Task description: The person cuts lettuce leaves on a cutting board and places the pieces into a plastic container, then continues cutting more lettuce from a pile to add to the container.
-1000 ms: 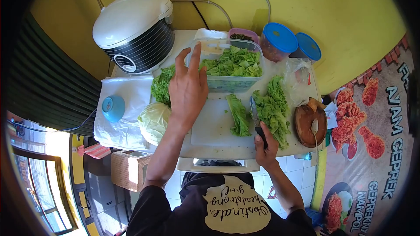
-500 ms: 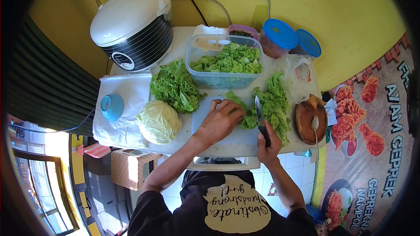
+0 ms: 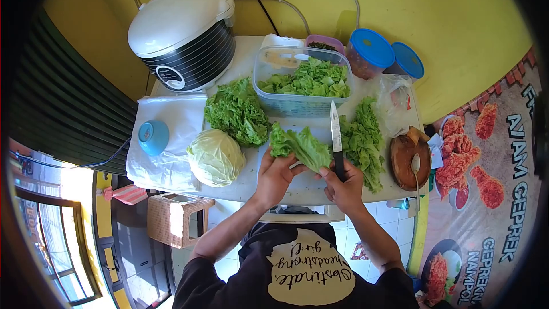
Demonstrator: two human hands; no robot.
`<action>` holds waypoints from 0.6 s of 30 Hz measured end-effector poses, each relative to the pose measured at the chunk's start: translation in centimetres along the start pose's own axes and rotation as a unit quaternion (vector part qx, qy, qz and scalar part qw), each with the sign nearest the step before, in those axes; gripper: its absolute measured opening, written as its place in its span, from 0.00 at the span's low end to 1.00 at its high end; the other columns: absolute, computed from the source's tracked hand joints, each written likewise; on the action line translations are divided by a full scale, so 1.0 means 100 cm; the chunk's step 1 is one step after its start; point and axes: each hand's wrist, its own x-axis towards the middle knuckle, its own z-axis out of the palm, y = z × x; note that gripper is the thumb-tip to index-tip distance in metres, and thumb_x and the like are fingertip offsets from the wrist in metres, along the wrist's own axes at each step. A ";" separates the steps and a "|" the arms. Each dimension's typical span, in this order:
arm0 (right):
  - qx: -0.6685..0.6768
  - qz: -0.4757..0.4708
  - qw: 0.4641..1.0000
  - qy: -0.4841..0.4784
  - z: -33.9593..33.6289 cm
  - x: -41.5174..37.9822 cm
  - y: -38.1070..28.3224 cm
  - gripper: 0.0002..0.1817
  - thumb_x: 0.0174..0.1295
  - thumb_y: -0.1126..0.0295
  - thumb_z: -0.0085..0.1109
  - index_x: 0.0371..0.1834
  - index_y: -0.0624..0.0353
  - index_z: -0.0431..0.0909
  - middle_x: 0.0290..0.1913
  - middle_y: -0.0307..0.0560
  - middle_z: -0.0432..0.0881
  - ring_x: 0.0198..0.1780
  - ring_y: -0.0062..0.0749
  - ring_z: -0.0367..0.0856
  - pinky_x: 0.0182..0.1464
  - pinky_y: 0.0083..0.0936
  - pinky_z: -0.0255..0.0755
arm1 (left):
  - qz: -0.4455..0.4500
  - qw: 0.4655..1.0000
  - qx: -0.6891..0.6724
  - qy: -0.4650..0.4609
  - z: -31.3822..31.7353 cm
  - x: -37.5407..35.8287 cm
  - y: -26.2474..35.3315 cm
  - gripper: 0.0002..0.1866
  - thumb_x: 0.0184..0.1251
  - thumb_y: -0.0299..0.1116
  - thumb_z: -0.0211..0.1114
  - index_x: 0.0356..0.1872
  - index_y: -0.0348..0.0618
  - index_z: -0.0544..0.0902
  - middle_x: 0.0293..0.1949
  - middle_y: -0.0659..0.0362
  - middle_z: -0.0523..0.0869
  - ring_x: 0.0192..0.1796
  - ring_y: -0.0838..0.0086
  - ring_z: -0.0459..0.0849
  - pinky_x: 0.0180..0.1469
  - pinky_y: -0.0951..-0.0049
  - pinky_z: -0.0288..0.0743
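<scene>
My left hand (image 3: 277,176) is closed on a green lettuce leaf (image 3: 300,146), lifted over the near part of the table. My right hand (image 3: 345,184) grips the black handle of a knife (image 3: 335,134), its blade pointing away from me. The thumb and fingertips of that hand also touch the stem end of the leaf. A pile of lettuce leaves (image 3: 363,146) lies just right of the knife. Beyond my hands stands a clear plastic container (image 3: 303,105) with cut lettuce (image 3: 314,78) in it. Left of my left hand are a lettuce head (image 3: 236,111) and a pale cabbage (image 3: 217,158).
A rice cooker (image 3: 183,34) stands at the back left, with a blue bowl (image 3: 153,137) on white plastic sheets (image 3: 171,166) before it. Blue-lidded tubs (image 3: 372,47) are at the back right. A brown mortar (image 3: 402,163) with a spoon (image 3: 416,165) sits near the right edge.
The left hand has moved nearer and raised a lettuce leaf off the table. The knife has turned more upright, and the right hand has come to the leaf's stem end.
</scene>
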 end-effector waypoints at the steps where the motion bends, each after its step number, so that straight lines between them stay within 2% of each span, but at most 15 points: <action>1: -0.013 0.010 1.000 -0.005 0.002 0.002 -0.001 0.12 0.67 0.72 0.72 0.48 0.62 0.80 0.28 0.34 0.81 0.20 0.09 0.70 0.22 0.15 0.60 | 0.001 1.000 0.000 0.000 -0.005 -0.001 0.004 0.24 0.84 0.42 0.53 0.73 0.43 0.65 0.65 0.49 0.79 0.67 0.57 0.80 0.67 0.52 0.78; 2: -0.013 0.010 1.000 -0.006 0.001 0.005 -0.001 0.12 0.67 0.72 0.72 0.48 0.62 0.80 0.28 0.34 0.81 0.20 0.09 0.70 0.22 0.15 0.60 | 0.010 0.999 -0.029 -0.042 -0.012 -0.004 0.010 0.30 0.81 0.50 0.56 0.73 0.43 0.64 0.63 0.48 0.80 0.66 0.57 0.81 0.66 0.52 0.78; 3: -0.095 -0.053 0.994 -0.015 -0.002 0.010 0.001 0.11 0.67 0.72 0.72 0.46 0.62 0.80 0.28 0.34 0.81 0.23 0.09 0.70 0.24 0.15 0.62 | 0.019 0.995 -0.057 -0.083 -0.017 -0.006 0.015 0.36 0.77 0.58 0.59 0.74 0.43 0.63 0.61 0.47 0.82 0.64 0.57 0.82 0.65 0.52 0.78; 4: -0.176 -0.116 0.977 -0.025 -0.004 0.014 0.000 0.10 0.66 0.72 0.73 0.44 0.62 0.81 0.28 0.33 0.81 0.25 0.08 0.70 0.27 0.15 0.63 | 0.020 0.995 -0.057 -0.081 -0.020 -0.007 0.019 0.36 0.77 0.58 0.59 0.74 0.43 0.63 0.61 0.47 0.82 0.64 0.57 0.82 0.65 0.52 0.78; 6: -0.184 -0.112 0.975 -0.055 -0.008 0.018 -0.008 0.10 0.66 0.72 0.73 0.43 0.62 0.81 0.28 0.33 0.81 0.27 0.09 0.70 0.29 0.15 0.64 | 0.078 0.991 0.032 -0.105 -0.024 -0.008 0.029 0.45 0.69 0.66 0.65 0.74 0.44 0.63 0.58 0.44 0.83 0.59 0.58 0.85 0.63 0.57 0.79; 7: -0.192 -0.109 0.972 -0.081 -0.008 0.021 -0.012 0.10 0.65 0.72 0.74 0.42 0.63 0.82 0.29 0.33 0.80 0.29 0.09 0.69 0.32 0.15 0.64 | 0.063 0.986 0.135 -0.071 -0.025 -0.009 0.037 0.44 0.66 0.57 0.72 0.74 0.42 0.64 0.53 0.46 0.86 0.52 0.63 0.88 0.59 0.63 0.81; 8: -0.192 -0.109 0.972 -0.083 -0.008 0.024 -0.014 0.10 0.65 0.72 0.74 0.42 0.63 0.82 0.29 0.33 0.80 0.29 0.09 0.69 0.32 0.15 0.64 | 0.064 0.986 0.135 -0.069 -0.021 -0.010 0.040 0.44 0.66 0.57 0.72 0.74 0.42 0.64 0.53 0.46 0.86 0.52 0.63 0.88 0.59 0.63 0.81; 9: -0.206 -0.125 0.966 -0.095 -0.007 0.028 -0.014 0.10 0.65 0.72 0.74 0.44 0.63 0.83 0.28 0.32 0.80 0.30 0.10 0.70 0.32 0.16 0.65 | 0.072 0.941 0.328 -0.038 -0.006 -0.014 0.048 0.42 0.65 0.51 0.75 0.73 0.41 0.67 0.50 0.48 0.87 0.51 0.66 0.88 0.57 0.66 0.81; 10: -0.220 -0.142 0.959 -0.107 -0.006 0.030 -0.014 0.11 0.65 0.72 0.74 0.46 0.63 0.83 0.27 0.31 0.79 0.30 0.10 0.71 0.32 0.16 0.65 | 0.076 0.858 0.508 -0.004 0.004 -0.015 0.050 0.39 0.64 0.45 0.78 0.71 0.40 0.70 0.47 0.50 0.88 0.49 0.68 0.88 0.56 0.69 0.81; 11: -0.220 -0.141 0.959 -0.108 -0.006 0.033 -0.010 0.11 0.65 0.72 0.74 0.46 0.63 0.83 0.27 0.31 0.79 0.30 0.10 0.71 0.32 0.16 0.65 | 0.100 0.827 0.553 0.027 -0.001 -0.011 0.041 0.30 0.63 0.31 0.78 0.66 0.41 0.77 0.43 0.52 0.89 0.44 0.70 0.89 0.48 0.69 0.81; 12: -0.258 -0.130 0.953 -0.092 -0.006 0.036 -0.006 0.11 0.66 0.73 0.72 0.48 0.64 0.83 0.31 0.34 0.82 0.33 0.13 0.76 0.36 0.16 0.69 | 0.100 0.827 0.553 0.027 -0.003 -0.010 0.038 0.30 0.63 0.31 0.78 0.66 0.41 0.77 0.43 0.52 0.89 0.44 0.70 0.89 0.48 0.69 0.81; 14: -0.296 -0.121 0.945 -0.073 -0.004 0.036 -0.005 0.12 0.67 0.74 0.71 0.51 0.65 0.83 0.34 0.37 0.85 0.35 0.15 0.81 0.39 0.16 0.74 | 0.081 0.778 0.615 0.095 -0.004 -0.005 0.035 0.24 0.64 0.28 0.73 0.62 0.45 0.79 0.47 0.46 0.88 0.39 0.53 0.89 0.41 0.58 0.83; 15: -0.338 -0.186 0.922 -0.040 0.002 0.034 -0.006 0.14 0.69 0.75 0.67 0.56 0.64 0.82 0.35 0.39 0.85 0.34 0.16 0.80 0.39 0.18 0.74 | 0.081 0.778 0.616 0.094 -0.007 -0.002 0.030 0.24 0.64 0.28 0.73 0.62 0.45 0.79 0.47 0.46 0.88 0.39 0.53 0.89 0.41 0.58 0.83; 17: -0.378 -0.247 0.892 -0.009 0.008 0.029 0.001 0.17 0.71 0.76 0.64 0.62 0.64 0.81 0.36 0.41 0.84 0.33 0.17 0.79 0.39 0.20 0.75 | 0.237 0.715 0.645 0.126 -0.017 0.003 0.018 0.18 0.65 0.22 0.68 0.57 0.43 0.82 0.43 0.46 0.86 0.36 0.49 0.88 0.38 0.53 0.82; 18: -0.383 -0.297 0.875 0.000 0.008 0.026 0.008 0.22 0.70 0.78 0.62 0.67 0.61 0.77 0.37 0.46 0.84 0.30 0.27 0.80 0.36 0.25 0.76 | 0.237 0.716 0.645 0.126 -0.018 0.005 0.014 0.18 0.65 0.22 0.68 0.57 0.43 0.82 0.43 0.46 0.86 0.36 0.49 0.88 0.38 0.53 0.82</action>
